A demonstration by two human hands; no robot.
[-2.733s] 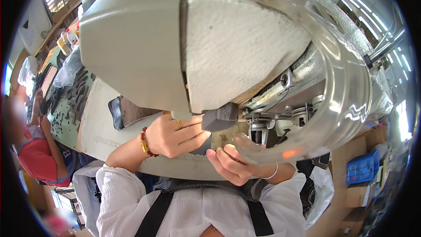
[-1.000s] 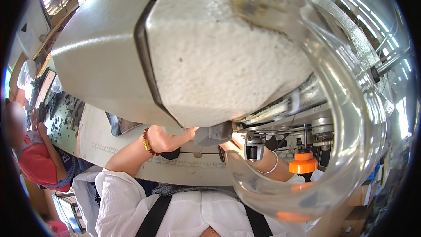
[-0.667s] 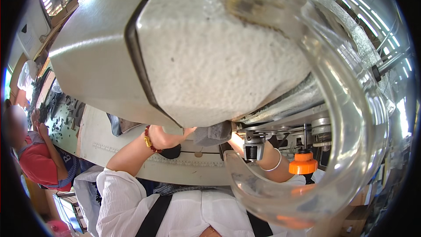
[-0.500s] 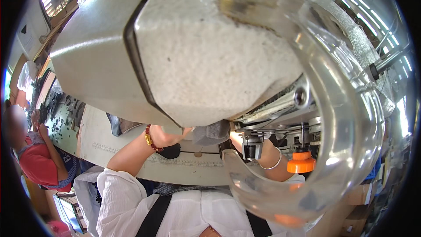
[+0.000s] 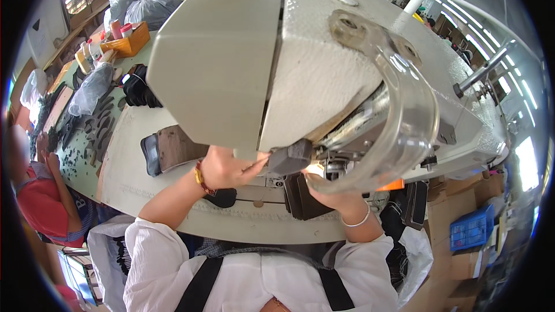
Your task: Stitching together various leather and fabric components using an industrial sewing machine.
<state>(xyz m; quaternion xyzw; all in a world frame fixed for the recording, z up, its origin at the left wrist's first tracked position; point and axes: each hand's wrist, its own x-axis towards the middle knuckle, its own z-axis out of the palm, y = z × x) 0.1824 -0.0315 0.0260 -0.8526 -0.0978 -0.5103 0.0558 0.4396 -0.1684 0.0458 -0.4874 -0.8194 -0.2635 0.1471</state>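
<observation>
Head-worn fisheye view, looking down, machine housing (image 5: 312, 63) very near, hands (image 5: 224, 167) farther off

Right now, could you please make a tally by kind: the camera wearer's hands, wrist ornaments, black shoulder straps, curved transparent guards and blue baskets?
Wearer's hands: 2 (left hand, right hand)
Wrist ornaments: 2 (beaded bracelet, silver-coloured bangle)
Black shoulder straps: 2
Curved transparent guard: 1
Blue plastic basket: 1
Total: 8
</observation>
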